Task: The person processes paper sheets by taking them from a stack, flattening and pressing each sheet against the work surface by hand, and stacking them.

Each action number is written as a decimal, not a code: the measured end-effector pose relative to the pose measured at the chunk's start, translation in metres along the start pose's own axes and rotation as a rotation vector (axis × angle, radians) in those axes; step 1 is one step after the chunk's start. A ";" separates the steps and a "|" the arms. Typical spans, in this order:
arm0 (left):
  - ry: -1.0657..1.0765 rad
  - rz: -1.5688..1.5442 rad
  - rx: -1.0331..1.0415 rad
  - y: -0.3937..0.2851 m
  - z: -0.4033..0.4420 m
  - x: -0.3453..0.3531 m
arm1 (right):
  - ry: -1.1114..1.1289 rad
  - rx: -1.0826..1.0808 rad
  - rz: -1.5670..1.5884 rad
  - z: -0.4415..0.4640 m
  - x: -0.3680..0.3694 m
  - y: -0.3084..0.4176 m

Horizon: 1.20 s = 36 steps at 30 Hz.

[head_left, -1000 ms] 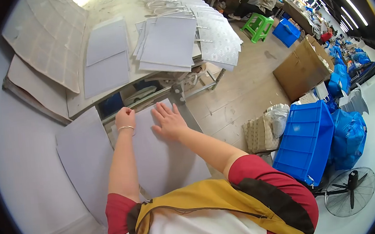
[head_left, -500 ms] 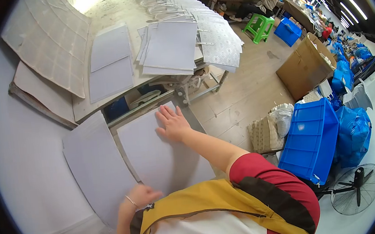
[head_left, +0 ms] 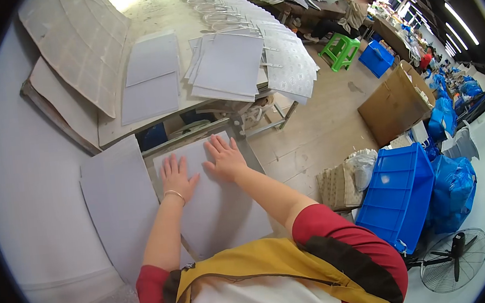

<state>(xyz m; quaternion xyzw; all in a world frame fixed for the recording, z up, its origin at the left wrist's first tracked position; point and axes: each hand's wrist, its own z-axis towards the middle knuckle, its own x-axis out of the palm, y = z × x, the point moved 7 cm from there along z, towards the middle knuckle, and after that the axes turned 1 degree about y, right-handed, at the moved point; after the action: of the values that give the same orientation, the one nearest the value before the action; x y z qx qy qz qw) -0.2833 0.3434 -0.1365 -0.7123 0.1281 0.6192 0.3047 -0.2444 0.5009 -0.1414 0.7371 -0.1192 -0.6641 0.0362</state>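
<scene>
Both my hands rest palm down on a large white sheet (head_left: pixel 224 211), which lies on a low surface in front of me. My left hand (head_left: pixel 177 178), with a bangle at the wrist, has its fingers spread near the sheet's upper left edge. Just to its right, my right hand (head_left: pixel 226 160) lies open, fingers apart, close to the sheet's far end. Beside the left arm is another large white sheet or stack (head_left: pixel 117 203). Neither hand grips anything.
A bench (head_left: pixel 115 129) ahead carries smaller white sheets (head_left: pixel 229 66) and a long row of handled patterned pieces (head_left: pixel 289 61). To the right stand a blue crate (head_left: pixel 393 190), a cardboard box (head_left: pixel 391 104), a fan (head_left: pixel 455 260) and a green stool (head_left: pixel 340 50). A person sits farther back.
My left hand has moved forward from near my body and now lies flat on the white sheet beside the right hand. The right hand stays on the sheet.
</scene>
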 end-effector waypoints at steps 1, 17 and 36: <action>0.044 0.086 -0.043 0.005 0.006 0.008 | 0.002 0.004 -0.003 0.001 0.001 0.000; -0.022 0.128 -0.115 0.018 0.021 0.010 | -0.061 -0.004 0.024 0.026 -0.002 -0.006; 0.012 0.123 -0.164 0.017 0.024 0.012 | -0.133 0.027 -0.063 0.014 0.000 -0.007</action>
<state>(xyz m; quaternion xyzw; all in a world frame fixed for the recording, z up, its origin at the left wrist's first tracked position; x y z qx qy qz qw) -0.3100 0.3464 -0.1538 -0.7294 0.1223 0.6409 0.2058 -0.2570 0.5094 -0.1442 0.6953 -0.1068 -0.7107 -0.0026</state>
